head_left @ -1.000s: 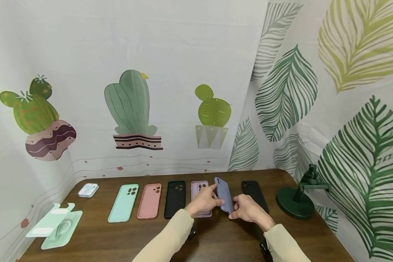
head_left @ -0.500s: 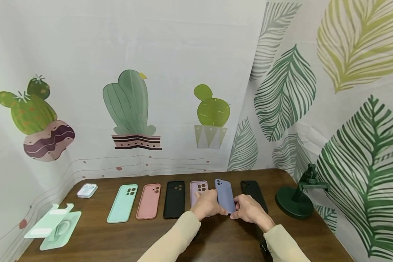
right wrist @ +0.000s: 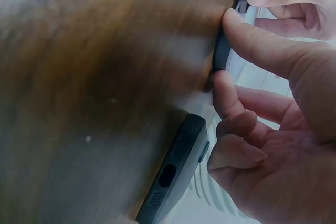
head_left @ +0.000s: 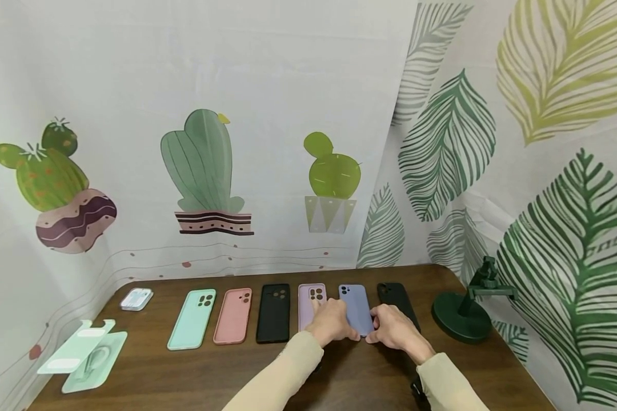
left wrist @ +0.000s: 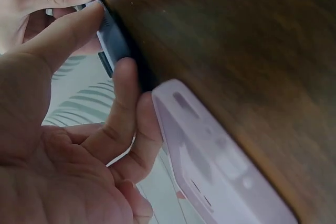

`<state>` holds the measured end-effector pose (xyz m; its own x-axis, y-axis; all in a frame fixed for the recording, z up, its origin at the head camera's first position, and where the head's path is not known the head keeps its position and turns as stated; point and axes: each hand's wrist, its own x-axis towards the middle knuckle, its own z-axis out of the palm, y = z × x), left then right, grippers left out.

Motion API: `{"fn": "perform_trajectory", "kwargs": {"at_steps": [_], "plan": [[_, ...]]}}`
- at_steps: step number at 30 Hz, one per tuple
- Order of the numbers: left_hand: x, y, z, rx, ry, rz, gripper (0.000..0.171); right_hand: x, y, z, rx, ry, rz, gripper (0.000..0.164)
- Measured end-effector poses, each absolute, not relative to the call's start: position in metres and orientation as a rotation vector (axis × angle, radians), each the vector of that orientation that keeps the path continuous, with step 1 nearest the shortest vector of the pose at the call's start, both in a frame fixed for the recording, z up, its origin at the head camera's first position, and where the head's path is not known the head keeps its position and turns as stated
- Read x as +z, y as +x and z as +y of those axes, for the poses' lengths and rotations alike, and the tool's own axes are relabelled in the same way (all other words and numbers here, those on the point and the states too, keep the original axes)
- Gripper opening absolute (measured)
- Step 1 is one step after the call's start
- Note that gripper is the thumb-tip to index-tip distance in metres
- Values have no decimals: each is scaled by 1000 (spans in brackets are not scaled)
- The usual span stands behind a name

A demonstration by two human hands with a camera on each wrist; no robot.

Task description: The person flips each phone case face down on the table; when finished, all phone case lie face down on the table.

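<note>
A periwinkle-blue phone case (head_left: 356,305) lies flat on the table, its camera holes at the far end. My left hand (head_left: 333,322) pinches its near left corner, thumb on the near edge and a fingertip on the side (left wrist: 113,38). At the near right corner, my right hand (head_left: 391,326) grips it likewise with thumb and finger. A lilac phone case (head_left: 306,311) lies just left, partly covered by my left hand; other left fingers touch its corner (left wrist: 173,90) in the left wrist view. Just right of my right hand lies a black phone case (head_left: 398,298).
Farther left in the row lie a black case (head_left: 273,314), a pink case (head_left: 233,317) and a mint case (head_left: 191,319). A folding mint stand (head_left: 89,357) and a small white box (head_left: 136,298) are at far left. A dark green stand (head_left: 465,317) stands right.
The blue case has gone from tilted up to flat on the table, turning straighter in the row. My left hand has slid from its upper left side to its near left corner.
</note>
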<state>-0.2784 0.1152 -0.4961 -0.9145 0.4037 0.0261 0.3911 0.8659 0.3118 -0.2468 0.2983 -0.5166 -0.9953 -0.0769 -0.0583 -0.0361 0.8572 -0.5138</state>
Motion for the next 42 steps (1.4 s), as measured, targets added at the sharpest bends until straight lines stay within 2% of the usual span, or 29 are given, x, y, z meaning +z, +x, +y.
{"fn": "perform_trajectory", "kwargs": {"at_steps": [7, 10, 13, 16, 19, 22, 29, 35, 42], "plan": [[-498, -277, 115, 451, 609, 3016, 46, -540, -262, 305, -782, -118, 2963, 49], [-494, -271, 114, 390, 604, 3043, 47, -539, -262, 303, -779, -133, 2961, 51], [-491, -266, 111, 308, 609, 3078, 49, -520, -251, 291, -815, -105, 2946, 58], [-487, -261, 103, 317, 664, 3121, 58, -499, -237, 279, -820, -96, 2980, 72], [-489, -261, 85, 472, 790, 3152, 79, -487, -226, 267, -819, -124, 3049, 82], [-489, -260, 62, 603, 866, 3103, 91, -485, -220, 256, -820, -162, 3095, 80], [-492, -264, 11, 634, 835, 3060, 92, -490, -213, 230, -913, -248, 3120, 71], [-502, -274, -19, 589, 814, 3091, 97, -499, -217, 215, -900, -308, 3081, 77], [-508, -283, -22, 477, 787, 3094, 98, -505, -230, 208, -763, -312, 3108, 82]]}}
